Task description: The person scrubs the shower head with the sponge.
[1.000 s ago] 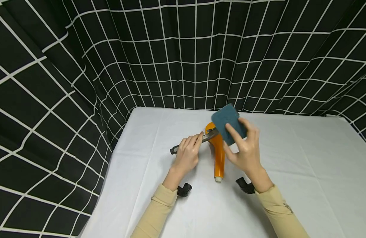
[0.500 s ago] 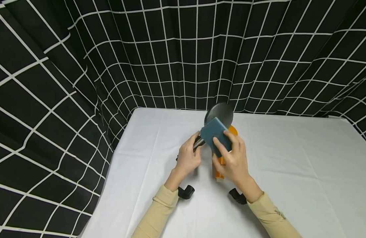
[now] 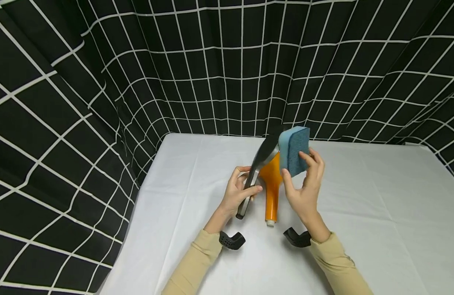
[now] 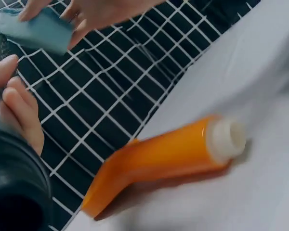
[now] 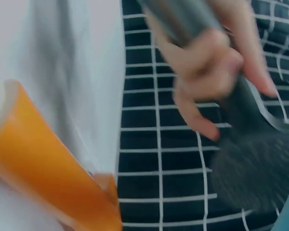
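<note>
In the head view, my left hand (image 3: 234,194) grips the handle of a dark grey and silver shower head (image 3: 267,149), raised and turned nearly edge-on. The right wrist view shows its round, dotted face (image 5: 260,171), blurred. My right hand (image 3: 307,188) pinches a blue sponge (image 3: 298,151) between thumb and fingers, its darker rough side turned right. The sponge's paler side is right at the shower head's upper end. Below and between the hands, an orange shower head (image 3: 272,196) lies on the table, its white threaded end (image 4: 227,139) toward me.
A white cloth (image 3: 359,229) covers the table. Black curtains with a white grid (image 3: 212,69) hang behind and on both sides. Black curved pieces, one at the left wrist (image 3: 232,241) and one at the right (image 3: 297,237), stick inward over the cloth.
My left hand has turned the grey shower head from lying sideways to upright and edge-on. The sponge has swung across it to the left, then back to its right side.
</note>
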